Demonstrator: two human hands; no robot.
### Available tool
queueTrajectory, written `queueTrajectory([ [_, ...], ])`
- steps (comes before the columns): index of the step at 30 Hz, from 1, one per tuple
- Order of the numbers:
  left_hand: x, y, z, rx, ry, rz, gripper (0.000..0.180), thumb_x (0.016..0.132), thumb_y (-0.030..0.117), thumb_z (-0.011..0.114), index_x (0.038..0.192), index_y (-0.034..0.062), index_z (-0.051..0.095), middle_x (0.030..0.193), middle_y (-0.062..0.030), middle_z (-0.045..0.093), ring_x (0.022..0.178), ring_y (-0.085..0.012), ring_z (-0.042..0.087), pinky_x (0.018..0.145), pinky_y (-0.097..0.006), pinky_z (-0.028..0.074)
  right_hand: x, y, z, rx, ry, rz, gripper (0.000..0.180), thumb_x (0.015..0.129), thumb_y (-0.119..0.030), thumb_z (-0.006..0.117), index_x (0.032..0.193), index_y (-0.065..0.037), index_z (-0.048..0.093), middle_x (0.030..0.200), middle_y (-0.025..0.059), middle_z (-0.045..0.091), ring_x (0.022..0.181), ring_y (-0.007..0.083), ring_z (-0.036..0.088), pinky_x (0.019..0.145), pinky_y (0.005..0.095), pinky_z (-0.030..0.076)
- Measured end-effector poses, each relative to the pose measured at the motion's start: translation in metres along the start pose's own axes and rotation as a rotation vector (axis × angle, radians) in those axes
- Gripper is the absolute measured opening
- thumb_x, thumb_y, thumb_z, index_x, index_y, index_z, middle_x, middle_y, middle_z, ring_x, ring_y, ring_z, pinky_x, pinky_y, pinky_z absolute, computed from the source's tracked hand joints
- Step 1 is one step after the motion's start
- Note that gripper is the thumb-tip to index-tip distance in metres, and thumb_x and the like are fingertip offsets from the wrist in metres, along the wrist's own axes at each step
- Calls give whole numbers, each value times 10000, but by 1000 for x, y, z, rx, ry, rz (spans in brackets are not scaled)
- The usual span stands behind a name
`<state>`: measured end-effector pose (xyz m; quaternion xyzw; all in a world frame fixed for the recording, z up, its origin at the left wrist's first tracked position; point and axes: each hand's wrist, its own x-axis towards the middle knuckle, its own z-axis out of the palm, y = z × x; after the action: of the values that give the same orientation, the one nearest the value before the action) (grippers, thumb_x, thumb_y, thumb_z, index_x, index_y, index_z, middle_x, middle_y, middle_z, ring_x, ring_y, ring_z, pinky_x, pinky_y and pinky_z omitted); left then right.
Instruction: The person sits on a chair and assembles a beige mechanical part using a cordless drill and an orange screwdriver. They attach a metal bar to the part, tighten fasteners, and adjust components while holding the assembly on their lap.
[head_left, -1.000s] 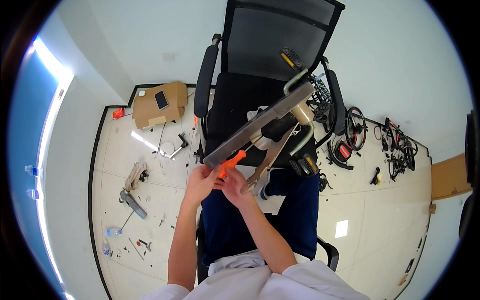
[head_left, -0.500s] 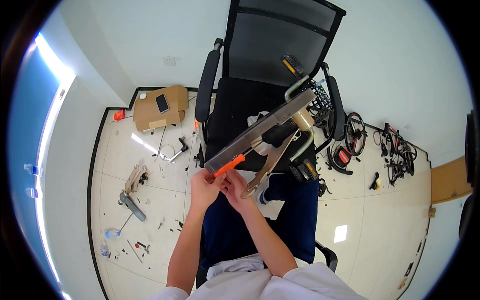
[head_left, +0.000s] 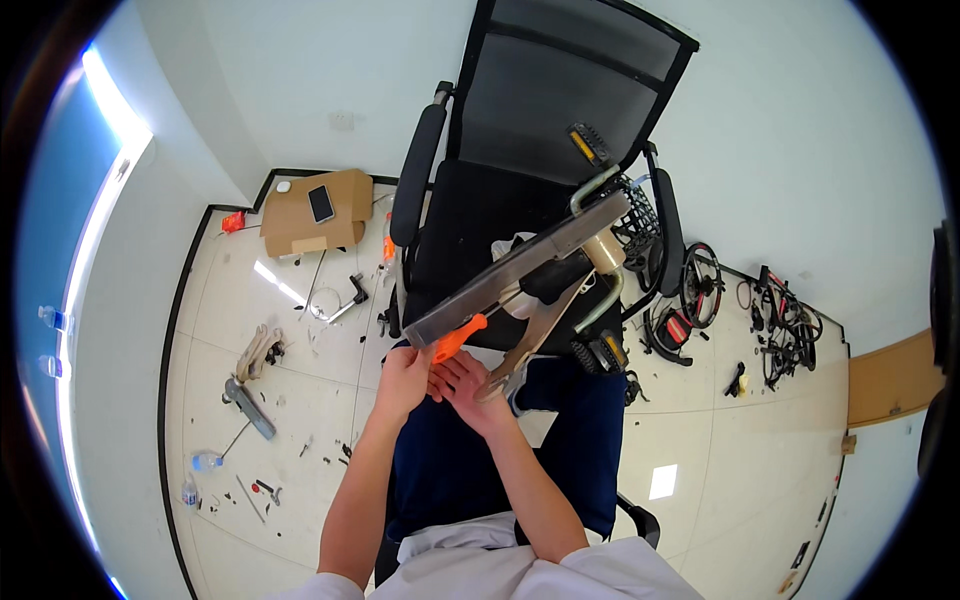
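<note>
A bicycle frame section lies slantwise across the black office chair (head_left: pixel 470 215). It has a long grey cover bar (head_left: pixel 520 265), a beige crank shell (head_left: pixel 603 251), bent crank arms and two black pedals (head_left: pixel 588 145) with yellow reflectors. My left hand (head_left: pixel 403 382) is closed at the bar's near end, pinching the butt of an orange-handled screwdriver (head_left: pixel 460 338). The screwdriver points up and right under the bar, its tip hidden. Just right of it my right hand (head_left: pixel 466 388) is open, fingers stretched beneath the handle, close to the brown frame stay (head_left: pixel 535 345).
On the floor at left lie a cardboard sheet (head_left: pixel 310 228) with a phone (head_left: pixel 320 204), metal parts, a grey bar-shaped part (head_left: pixel 250 408) and small bottles (head_left: pixel 207 461). Bicycle wheels (head_left: pixel 702 285) and black-and-red parts (head_left: pixel 785 325) rest along the right wall.
My right fingers have straightened out from a curled hold near the handle. The screwdriver handle has shifted slightly in my left hand. The whole view has moved a little.
</note>
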<state>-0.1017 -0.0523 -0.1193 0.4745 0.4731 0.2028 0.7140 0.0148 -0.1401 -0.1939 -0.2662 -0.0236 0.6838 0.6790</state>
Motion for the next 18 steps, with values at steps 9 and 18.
queueTrajectory([
  [9,-1,5,-2,123,-16,-28,422,1035,279,507,888,-93,642,612,-99,614,465,-145,587,394,-276,431,14,9,8,174,-184,-4,450,979,-382,543,1310,-78,559,1069,95,654,721,269,591,653,422,511],
  [18,-4,9,-8,265,-173,59,380,1026,265,526,897,-74,640,572,-77,582,452,-137,558,429,-260,433,25,15,-16,217,-225,-41,452,963,-328,632,1326,-73,546,1140,98,659,1000,275,613,851,440,507],
])
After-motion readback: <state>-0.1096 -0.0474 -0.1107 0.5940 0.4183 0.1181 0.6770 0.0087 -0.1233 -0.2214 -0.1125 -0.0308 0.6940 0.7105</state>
